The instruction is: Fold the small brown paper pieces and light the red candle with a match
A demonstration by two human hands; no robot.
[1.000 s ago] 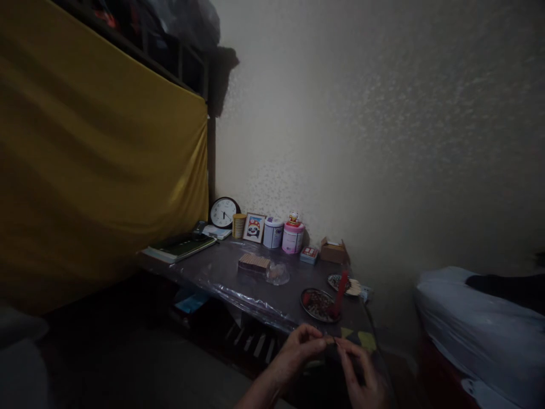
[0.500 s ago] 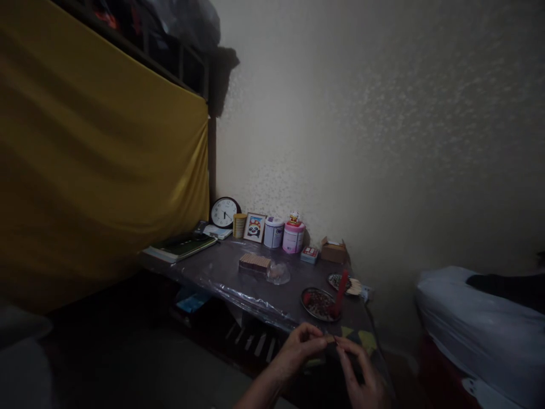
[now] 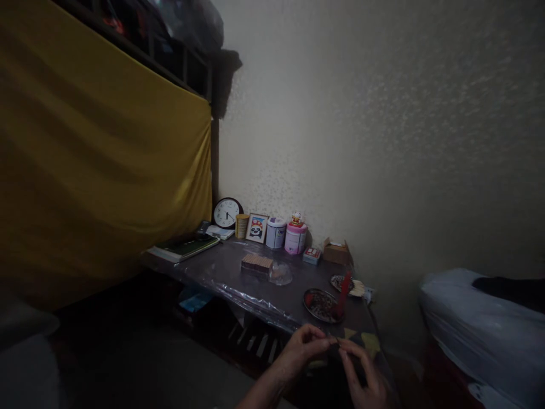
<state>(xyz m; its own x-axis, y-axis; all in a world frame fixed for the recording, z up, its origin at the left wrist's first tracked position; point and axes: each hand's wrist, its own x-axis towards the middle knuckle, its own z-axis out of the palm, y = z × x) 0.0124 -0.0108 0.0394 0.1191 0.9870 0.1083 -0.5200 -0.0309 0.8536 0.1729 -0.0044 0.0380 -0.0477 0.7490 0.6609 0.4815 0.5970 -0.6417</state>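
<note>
Both hands meet at the table's near right edge, fingertips almost touching. My left hand (image 3: 303, 349) is closed in a pinch on a small thin brownish piece, too dark and small to name. The fingers of my right hand (image 3: 365, 375) are pinched at the other end of the same piece. Just beyond them sits a round plate (image 3: 307, 313) of small mixed bits, with a long red tool (image 3: 344, 289) standing up from its right side. Yellow pieces (image 3: 370, 343) lie on the table close to my right hand.
Behind the plate are a smaller dish (image 3: 338, 282) and pale flat sticks (image 3: 357, 288). A row of thin brown pieces (image 3: 256, 262) and a clear plastic bag (image 3: 281, 274) lie mid-table (image 3: 230, 267). A clock (image 3: 227, 213), tins (image 3: 295, 238) and an open carton (image 3: 336, 251) line the wall.
The whole view has shifted slightly, so things sit a little further right. Both hands keep their pinch, with only a slight shift of the fingers around the small piece.
</note>
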